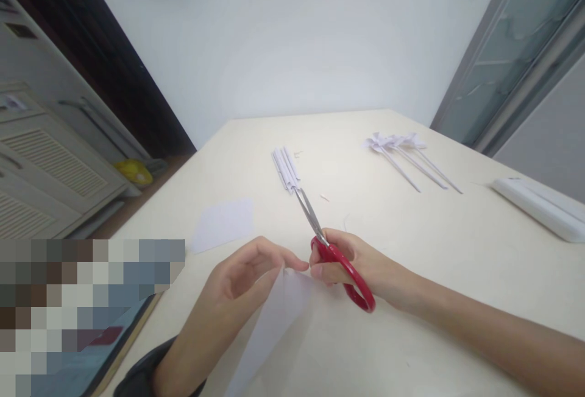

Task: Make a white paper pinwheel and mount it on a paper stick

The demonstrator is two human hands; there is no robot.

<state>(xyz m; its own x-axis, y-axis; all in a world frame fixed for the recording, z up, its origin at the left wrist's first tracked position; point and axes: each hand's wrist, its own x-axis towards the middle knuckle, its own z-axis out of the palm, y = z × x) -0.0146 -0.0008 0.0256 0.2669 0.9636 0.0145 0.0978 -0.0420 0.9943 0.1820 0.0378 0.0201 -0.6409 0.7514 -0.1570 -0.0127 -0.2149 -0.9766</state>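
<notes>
My right hand (365, 266) grips red-handled scissors (336, 257), whose closed blades point away toward a bundle of folded white paper strips (286, 168). A folded white sheet of paper (274, 324) is pinched by its top corner in my left hand (247, 278), and that corner touches my right fingers. Both hands hover over the cream table (411, 324) near its front.
A flat white paper square (223, 223) lies left of the hands. Several white paper pinwheels on sticks (409, 156) lie at the back right. A long white box (542, 205) sits at the right edge. Cabinets stand to the left.
</notes>
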